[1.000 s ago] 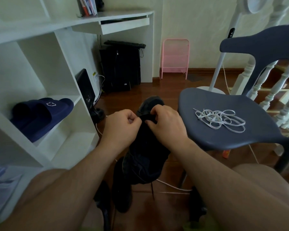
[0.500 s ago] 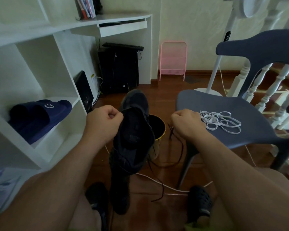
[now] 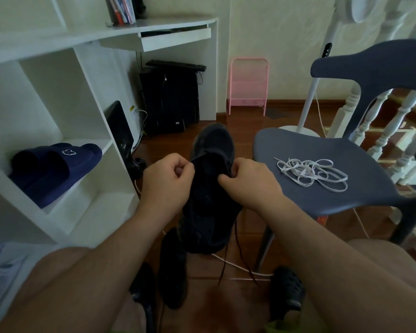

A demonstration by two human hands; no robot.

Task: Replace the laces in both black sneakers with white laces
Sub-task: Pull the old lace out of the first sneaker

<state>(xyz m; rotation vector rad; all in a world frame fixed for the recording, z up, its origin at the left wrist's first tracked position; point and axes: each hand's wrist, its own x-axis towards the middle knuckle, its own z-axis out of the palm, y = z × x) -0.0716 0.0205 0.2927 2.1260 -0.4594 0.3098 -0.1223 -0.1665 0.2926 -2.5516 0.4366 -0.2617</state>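
I hold a black sneaker [image 3: 211, 188] up between my knees, toe pointing away from me. My left hand [image 3: 166, 181] grips its left side with curled fingers. My right hand [image 3: 247, 181] pinches the black lace [image 3: 238, 248] at the eyelets on the right side; loose ends of that lace hang down below the shoe. The second black sneaker [image 3: 172, 270] stands on the floor under the first. A tangle of white laces [image 3: 310, 173] lies on the seat of the blue-grey chair [image 3: 322, 200] to my right.
A white shelf unit [image 3: 65, 193] with navy slippers [image 3: 53, 169] stands on the left. Ahead are a white desk, a black computer tower [image 3: 169, 99] and a pink rack [image 3: 247, 85]. A white cable crosses the wooden floor. My feet wear black clogs [image 3: 286, 289].
My right hand, which had pulled a length of black lace out to the right, has come back to the sneaker's eyelets. The shoe now hides the gold-rimmed bin seen half a second ago.
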